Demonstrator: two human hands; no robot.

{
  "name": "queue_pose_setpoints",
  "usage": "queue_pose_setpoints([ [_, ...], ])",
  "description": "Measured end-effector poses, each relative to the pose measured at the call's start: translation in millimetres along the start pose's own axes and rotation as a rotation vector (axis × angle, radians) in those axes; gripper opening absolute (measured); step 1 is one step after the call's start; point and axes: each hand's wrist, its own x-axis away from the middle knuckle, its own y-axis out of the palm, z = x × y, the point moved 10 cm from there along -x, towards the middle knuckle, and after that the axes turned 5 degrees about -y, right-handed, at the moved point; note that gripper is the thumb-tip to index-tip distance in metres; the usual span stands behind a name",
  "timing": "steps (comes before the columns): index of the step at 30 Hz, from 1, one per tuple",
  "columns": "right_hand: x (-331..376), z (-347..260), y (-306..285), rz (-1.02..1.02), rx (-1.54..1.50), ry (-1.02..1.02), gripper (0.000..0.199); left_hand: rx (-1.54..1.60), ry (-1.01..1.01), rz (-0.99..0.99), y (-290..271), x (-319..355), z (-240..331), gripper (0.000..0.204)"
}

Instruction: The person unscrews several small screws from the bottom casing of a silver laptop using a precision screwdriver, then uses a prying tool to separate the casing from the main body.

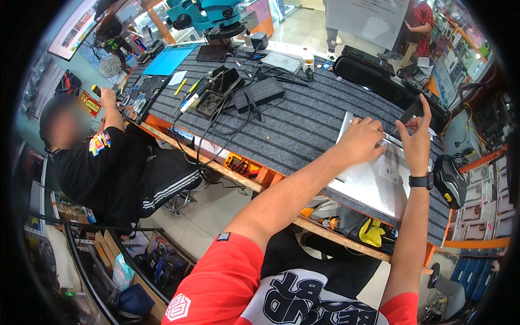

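Observation:
A silver laptop [374, 181] lies upside down on the grey ribbed mat [303, 124] of the workbench, its underside facing up. My left hand [362, 142] presses flat on the laptop's far corner, fingers spread. My right hand [416, 140] hovers just right of it above the laptop's far edge, fingers curled with the forefinger raised, pinching something thin that is too small to make out. A black watch sits on my right wrist.
A black power brick [264, 91] with tangled cables, a black tool tray [214, 97] and a blue mat [168, 60] lie farther left. A seated person in black [116, 168] works at the bench's left end. A microscope [208, 16] stands at the back. A black bag [374, 76] lies beyond the laptop.

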Motion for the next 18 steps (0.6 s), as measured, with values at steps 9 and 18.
queue_pose_setpoints([
  [9, -4, 7, -1, 0.014, 0.084, -0.080, 0.094, -0.012, 0.010, 0.001, -4, -5, 1, 0.034],
  [18, -4, 6, 0, 0.031, 0.112, -0.124, 0.091, -0.013, 0.010, -0.031, -8, -6, 4, 0.037],
])
